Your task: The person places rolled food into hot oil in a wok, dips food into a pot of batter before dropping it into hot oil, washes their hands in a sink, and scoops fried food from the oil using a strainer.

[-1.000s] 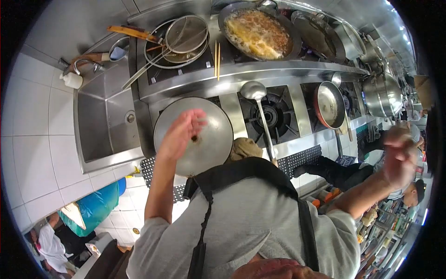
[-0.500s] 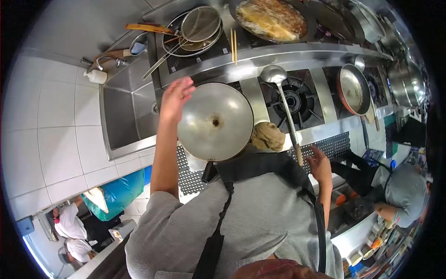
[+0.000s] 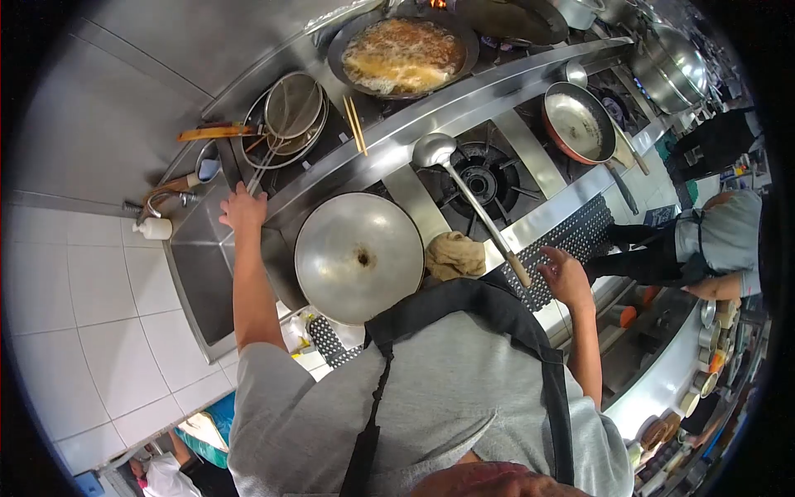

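My left hand is stretched out over the sink edge, fingers apart, at the end of the strainer's long wire handle; whether it touches the handle I cannot tell. The round mesh strainer lies over a metal pot on the back range. Below and right of that hand, a large wok with a dark spot in its middle sits at the front. My right hand hangs half curled with a gap between thumb and fingers, holding nothing. Close by is the wooden handle of a steel ladle, which rests across a burner.
Foaming oil bubbles in a back wok. Chopsticks lie on the ledge, and a crumpled brown cloth is beside the front wok. A frying pan stands right of the burner. A co-worker is at the right.
My left hand has moved left from above the wok's rim to the strainer handle. My right hand stays near the ladle's handle. The view has turned and shifted.
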`<state>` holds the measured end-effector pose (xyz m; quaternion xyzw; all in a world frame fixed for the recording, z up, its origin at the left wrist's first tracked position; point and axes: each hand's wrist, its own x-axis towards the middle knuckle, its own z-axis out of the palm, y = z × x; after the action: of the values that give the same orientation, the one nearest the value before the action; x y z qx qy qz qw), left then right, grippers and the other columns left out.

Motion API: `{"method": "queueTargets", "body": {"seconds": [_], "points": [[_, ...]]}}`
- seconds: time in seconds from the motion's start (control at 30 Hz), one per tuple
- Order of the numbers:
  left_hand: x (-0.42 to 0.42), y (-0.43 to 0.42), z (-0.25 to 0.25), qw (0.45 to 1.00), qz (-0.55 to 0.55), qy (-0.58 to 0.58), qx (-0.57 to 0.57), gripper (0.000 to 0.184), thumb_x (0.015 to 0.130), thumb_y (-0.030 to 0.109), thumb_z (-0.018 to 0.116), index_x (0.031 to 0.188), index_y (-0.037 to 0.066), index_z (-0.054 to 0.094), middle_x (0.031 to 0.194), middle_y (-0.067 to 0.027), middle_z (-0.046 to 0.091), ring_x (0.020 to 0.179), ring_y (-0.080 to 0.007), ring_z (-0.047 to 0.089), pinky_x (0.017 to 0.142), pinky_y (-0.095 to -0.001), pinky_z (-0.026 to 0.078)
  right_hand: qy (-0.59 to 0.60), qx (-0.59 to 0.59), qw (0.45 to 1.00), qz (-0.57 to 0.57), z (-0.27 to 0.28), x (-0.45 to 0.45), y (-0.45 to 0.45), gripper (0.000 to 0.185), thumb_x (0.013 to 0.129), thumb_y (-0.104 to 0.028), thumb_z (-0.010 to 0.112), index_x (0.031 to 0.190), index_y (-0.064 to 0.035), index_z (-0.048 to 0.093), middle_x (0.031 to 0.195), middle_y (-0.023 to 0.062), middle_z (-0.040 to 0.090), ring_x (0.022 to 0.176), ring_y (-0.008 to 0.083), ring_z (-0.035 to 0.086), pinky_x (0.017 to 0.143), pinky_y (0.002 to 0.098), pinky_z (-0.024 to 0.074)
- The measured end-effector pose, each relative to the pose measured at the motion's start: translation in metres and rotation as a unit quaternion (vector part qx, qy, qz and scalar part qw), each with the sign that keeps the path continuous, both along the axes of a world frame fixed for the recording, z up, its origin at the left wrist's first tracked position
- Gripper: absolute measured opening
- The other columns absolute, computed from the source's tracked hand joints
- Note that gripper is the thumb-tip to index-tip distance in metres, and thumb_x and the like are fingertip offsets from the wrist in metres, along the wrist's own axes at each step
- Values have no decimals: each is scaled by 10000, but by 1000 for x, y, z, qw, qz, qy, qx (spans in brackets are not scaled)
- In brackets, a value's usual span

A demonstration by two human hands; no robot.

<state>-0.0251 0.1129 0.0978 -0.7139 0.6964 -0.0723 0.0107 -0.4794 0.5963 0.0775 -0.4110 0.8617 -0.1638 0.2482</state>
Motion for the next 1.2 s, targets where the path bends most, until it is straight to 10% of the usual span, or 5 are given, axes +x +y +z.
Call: {"method": "queueTargets", "body": {"seconds": [0.13, 0.2, 0.3, 0.9, 1.2], "points": [[27, -27, -45, 988, -68, 135, 38, 600, 924, 474, 714, 1327, 38, 630, 1117, -161, 727, 1001, -300, 702, 852, -387, 555, 5, -16, 999, 39, 10, 9, -28, 397, 894, -223, 732, 1234, -24, 690, 1148, 229, 704, 1058, 429, 673, 923, 476, 528], [19, -22, -49, 763, 16, 552, 336, 321, 1005, 348, 664, 1117, 47, 652, 767, -40, 638, 622, -161, 605, 518, -258, 467, -7, -43, 994, 101, 14, 17, -49, 398, 898, -216, 726, 1247, -27, 687, 1167, 233, 701, 1067, 423, 674, 931, 472, 530], [-19, 16, -44, 695, 36, 674, 246, 177, 1049, 246, 611, 998, 76, 612, 673, 35, 497, 531, -65, 466, 419, -206, 327, -82, -77, 981, 161, 28, 36, -93, 423, 901, -242, 738, 1276, -55, 684, 1196, 234, 702, 1063, 382, 698, 918, 441, 548], [-174, 168, 15, 504, -110, 834, 195, 300, 1083, 253, 443, 1064, 26, 639, 768, -2, 586, 653, -90, 527, 588, -254, 422, -527, -258, 810, 28, 57, 169, -310, 258, 1015, -205, 593, 998, 37, 680, 810, 112, 700, 575, 165, 605, 452, 315, 460], [-138, 210, 0, 530, -278, 658, 458, 380, 1106, 332, 524, 1239, 0, 653, 1069, -51, 683, 957, -126, 644, 896, -286, 521, 37, -216, 967, 127, 125, -42, -290, 304, 970, -252, 604, 1122, -25, 738, 880, 181, 757, 826, 320, 747, 828, 435, 567]]}}
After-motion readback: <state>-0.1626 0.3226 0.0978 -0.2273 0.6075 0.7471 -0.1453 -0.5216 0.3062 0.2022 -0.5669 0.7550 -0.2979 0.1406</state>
